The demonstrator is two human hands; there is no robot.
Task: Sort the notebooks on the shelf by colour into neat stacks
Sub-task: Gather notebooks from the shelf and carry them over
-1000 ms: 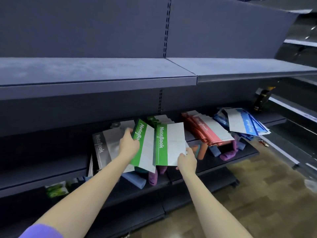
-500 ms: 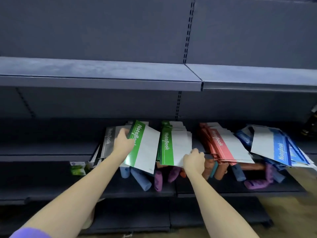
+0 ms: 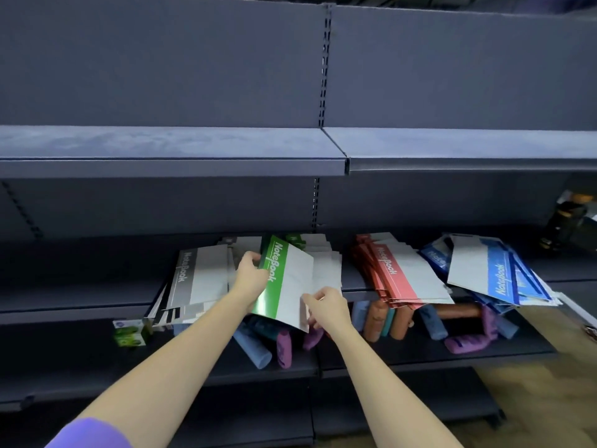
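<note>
On the dark metal shelf [image 3: 80, 305], going from nine o'clock toward three, sit a slumped stack of grey-and-white paper notebooks [image 3: 197, 279], then the green pile, then a fanned stack of red-and-white notebooks [image 3: 397, 279], then a loose spill of blue-and-white notebooks [image 3: 491, 276] hanging past the shelf lip. The likeliest mishap, in my judgement, is a slide: the thin green-and-white glossy notebook [image 3: 287, 279] is tilted, its lower corner overhanging the shelf edge at about six o'clock, and the slick cover could slip out and drop onto the rolled cloth bundles [image 3: 258, 347] on the tier below. Squaring it down too hard could also push the rest of the green-and-white notebook pile [image 3: 323, 263] behind it out of line, and a careless elbow toward three o'clock could tip the overhanging blue ones onto the floor. The grey stack, already leaning off its front edge, looks just as ready to go if nudged. The left hand [image 3: 250, 278] grips the green notebook at its spine edge, at nine o'clock of the cover, fingers curled round it. The right hand [image 3: 326, 307] pinches the cover's lower right corner, at about four o'clock. So the notebook lies between the two hands, touching both, just in front of its own pile.
</note>
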